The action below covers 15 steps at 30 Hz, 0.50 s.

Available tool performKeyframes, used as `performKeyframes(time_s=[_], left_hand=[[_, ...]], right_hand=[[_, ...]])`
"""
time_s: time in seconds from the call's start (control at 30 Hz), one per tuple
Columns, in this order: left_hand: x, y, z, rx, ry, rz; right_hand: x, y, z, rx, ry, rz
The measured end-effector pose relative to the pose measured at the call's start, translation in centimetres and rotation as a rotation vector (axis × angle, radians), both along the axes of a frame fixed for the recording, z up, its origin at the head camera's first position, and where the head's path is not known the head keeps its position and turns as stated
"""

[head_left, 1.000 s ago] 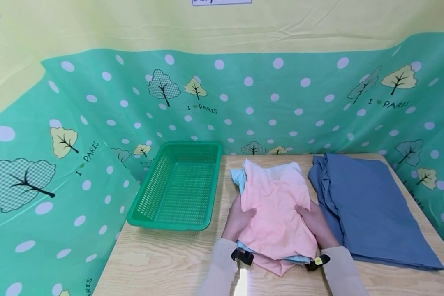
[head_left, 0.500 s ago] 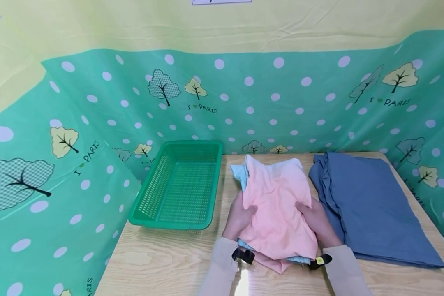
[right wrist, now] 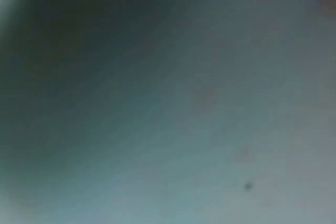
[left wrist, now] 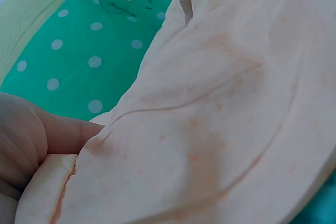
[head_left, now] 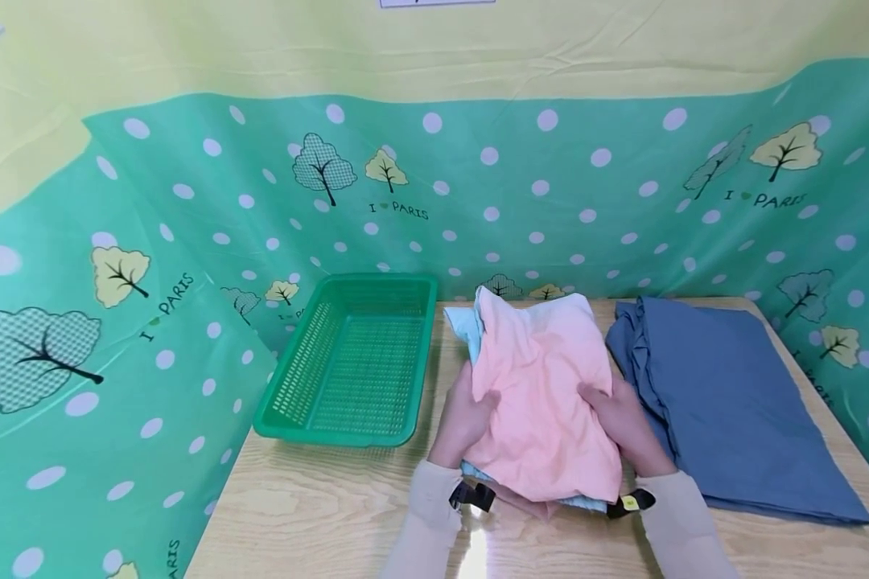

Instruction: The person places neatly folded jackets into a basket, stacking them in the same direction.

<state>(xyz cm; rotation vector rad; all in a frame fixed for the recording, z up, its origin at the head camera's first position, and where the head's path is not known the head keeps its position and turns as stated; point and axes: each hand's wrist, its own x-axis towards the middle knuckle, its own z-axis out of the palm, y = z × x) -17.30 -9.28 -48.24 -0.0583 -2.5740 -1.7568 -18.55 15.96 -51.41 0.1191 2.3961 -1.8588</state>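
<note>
Both hands grip a folded pink cloth (head_left: 539,394) at its two sides, thumbs on top and the other fingers hidden beneath. A light blue cloth (head_left: 466,326) shows at its upper left corner and along its lower edge. The left hand (head_left: 467,418) holds the left side, the right hand (head_left: 623,422) the right side. In the left wrist view the pink cloth (left wrist: 210,124) fills most of the picture, with part of a hand (left wrist: 31,135) at its left edge. The right wrist view is blurred, close against pale fabric.
A green plastic basket (head_left: 413,402) with perforated walls stands left of the hands, with nothing inside. At the right lies a folded dark blue cloth (head_left: 739,410). All rest on a wooden table (head_left: 297,515), with a patterned green and yellow curtain (head_left: 521,177) behind and at the sides.
Both hands have raised the pink and blue cloth slightly, its far edge now higher in the head view and overlapping the curtain. Basket and dark blue cloth stay in place.
</note>
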Motion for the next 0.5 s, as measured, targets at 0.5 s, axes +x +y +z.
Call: performKeyframes(time_s=[0.5], left_hand=[[0.9, -0.9, 4.1, -0.027, 0.076, 0.024]], right_hand=[[-0.6, -1.2, 3.3, -0.026, 0.013, 0.044]])
